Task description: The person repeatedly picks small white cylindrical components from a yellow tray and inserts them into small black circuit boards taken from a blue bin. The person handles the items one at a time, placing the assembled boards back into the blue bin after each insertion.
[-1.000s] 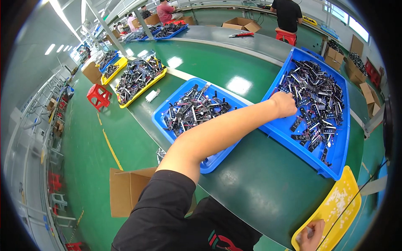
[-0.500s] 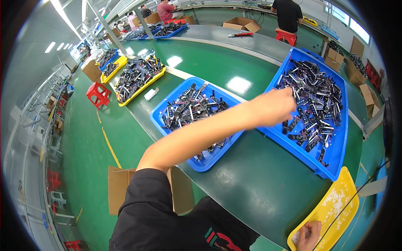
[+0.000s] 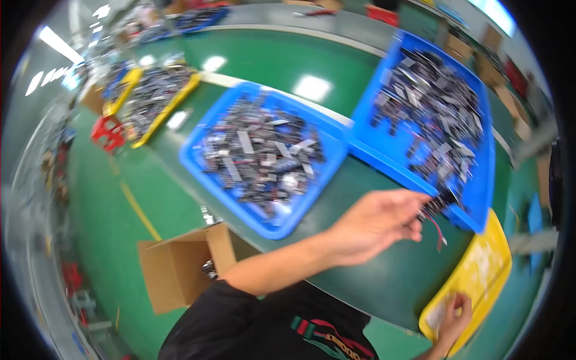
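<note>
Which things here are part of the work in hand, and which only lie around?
In use: left hand holding small wired parts; right blue tray; yellow tray under right hand.
Lying about: middle blue tray; cardboard box; red stool.

- You have only one view: a fisheye camera on your head, looking steeply down and forward over the green table (image 3: 282, 66).
- It sits close above your chest; your arms enter from the lower edge.
- Straight edges bend toward the rim, and the picture is motion-blurred.
</note>
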